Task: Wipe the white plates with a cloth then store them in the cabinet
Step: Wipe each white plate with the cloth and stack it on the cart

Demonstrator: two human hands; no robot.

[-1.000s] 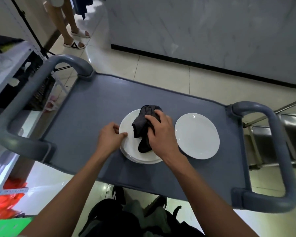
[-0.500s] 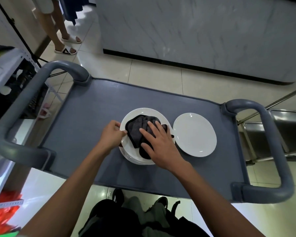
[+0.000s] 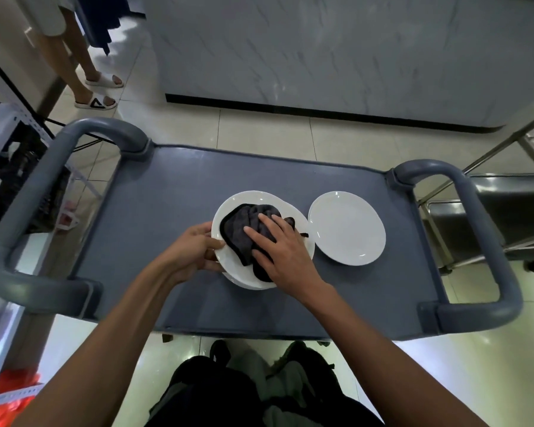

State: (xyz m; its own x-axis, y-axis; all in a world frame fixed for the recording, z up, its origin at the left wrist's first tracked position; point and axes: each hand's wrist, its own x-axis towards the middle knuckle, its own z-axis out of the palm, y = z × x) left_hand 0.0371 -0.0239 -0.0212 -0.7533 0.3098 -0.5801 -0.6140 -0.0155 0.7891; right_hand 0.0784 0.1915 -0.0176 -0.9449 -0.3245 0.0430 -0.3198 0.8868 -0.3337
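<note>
White plates (image 3: 247,201) on the left, glossy, stacked, and a dark grey cloth (image 3: 244,224) with black edging and faint ribbed stripes lies across the top one. Another white plate (image 3: 347,228) on the right, plain, with no pattern. The cart (image 3: 173,192) is slate blue-grey all over, handles too. The floor (image 3: 259,134) is cream tile with pale grout lines. The counter (image 3: 321,50) is white marble with grey veining above a black base strip. There are white sandals (image 3: 101,92), one with what looks like a black triangle mark. Something red (image 3: 16,380) is low on the left, too blurred to name.
</note>
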